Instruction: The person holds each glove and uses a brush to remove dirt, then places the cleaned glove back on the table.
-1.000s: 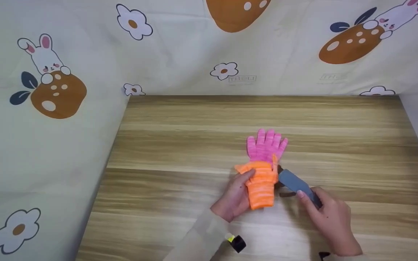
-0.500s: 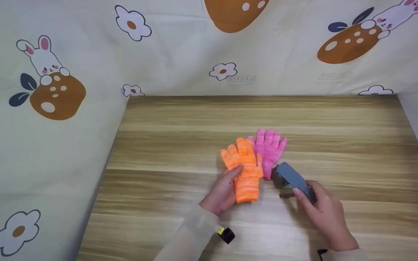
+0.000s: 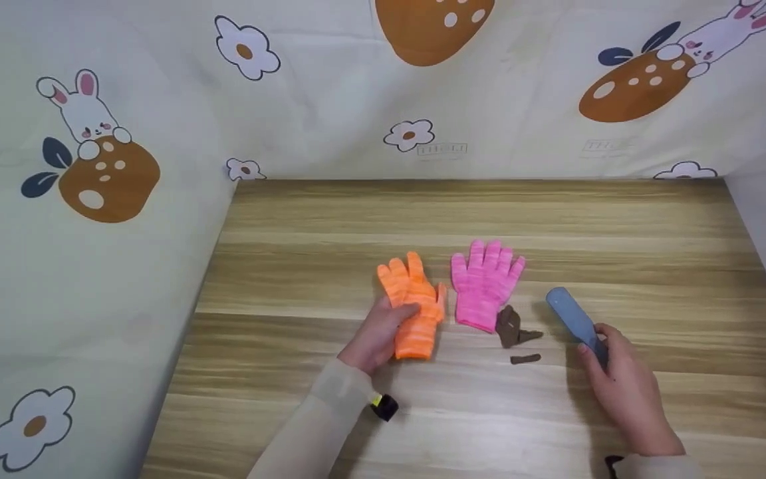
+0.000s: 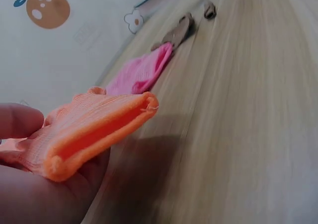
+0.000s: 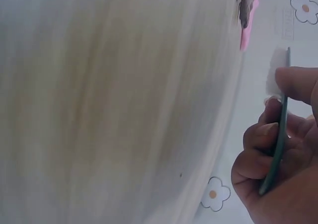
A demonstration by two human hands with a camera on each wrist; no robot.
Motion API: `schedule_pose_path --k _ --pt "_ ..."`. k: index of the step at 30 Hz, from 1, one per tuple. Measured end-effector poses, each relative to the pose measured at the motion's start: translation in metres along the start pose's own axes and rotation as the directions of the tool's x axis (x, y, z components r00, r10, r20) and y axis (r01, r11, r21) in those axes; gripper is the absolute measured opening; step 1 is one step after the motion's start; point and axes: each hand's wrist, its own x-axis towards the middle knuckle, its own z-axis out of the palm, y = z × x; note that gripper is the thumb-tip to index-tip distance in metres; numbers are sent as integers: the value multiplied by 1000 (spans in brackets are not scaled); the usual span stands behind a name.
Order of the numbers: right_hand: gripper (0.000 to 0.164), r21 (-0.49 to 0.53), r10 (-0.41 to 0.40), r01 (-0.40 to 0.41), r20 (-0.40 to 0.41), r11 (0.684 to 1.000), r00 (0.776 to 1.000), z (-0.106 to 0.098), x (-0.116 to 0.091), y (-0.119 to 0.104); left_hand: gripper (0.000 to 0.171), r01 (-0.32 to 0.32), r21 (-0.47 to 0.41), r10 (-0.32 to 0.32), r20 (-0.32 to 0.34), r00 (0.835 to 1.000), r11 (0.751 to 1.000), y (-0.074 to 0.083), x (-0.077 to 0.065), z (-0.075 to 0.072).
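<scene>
My left hand [image 3: 376, 332] holds an orange knitted glove [image 3: 416, 332] above the table, thumb on top and its fingers pointing away. In the left wrist view the glove's open cuff [image 4: 99, 134] faces the camera. To its right a pink knitted glove [image 3: 486, 286] lies flat, fingers spread toward the back. Brown clay-like pieces [image 3: 508, 327] lie at the pink cuff's lower right corner. My right hand [image 3: 629, 386] grips the handle of a blue-grey brush [image 3: 569, 313], held apart from the pieces. Pale, blurred bristles [image 5: 274, 75] show along one side of its head.
A smaller brown strip [image 3: 525, 359] lies in front of the other pieces. The wood-grain table [image 3: 290, 266] meets a pale printed cloth [image 3: 330, 86] at the back and left. A black wrist strap end [image 3: 385, 407] hangs from the left sleeve.
The left hand has carried the orange glove leftward, off the pink glove, uncovering it. The right hand has drawn the brush back to the right, baring the brown pieces on the table.
</scene>
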Motion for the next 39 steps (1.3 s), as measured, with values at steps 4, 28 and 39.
schedule_pose_path --k 4,28,39 --pt "56 22 28 -30 70 999 997 -4 7 7 62 -39 89 42 -36 998 995 1 8 -6" --pt "50 -108 -56 60 44 992 997 -2 22 9 81 -245 643 328 -9 945 725 13 48 -3" --pt "54 -133 -9 22 94 991 996 -2 22 5 99 -273 682 400 -32 916 678 10 47 -3"
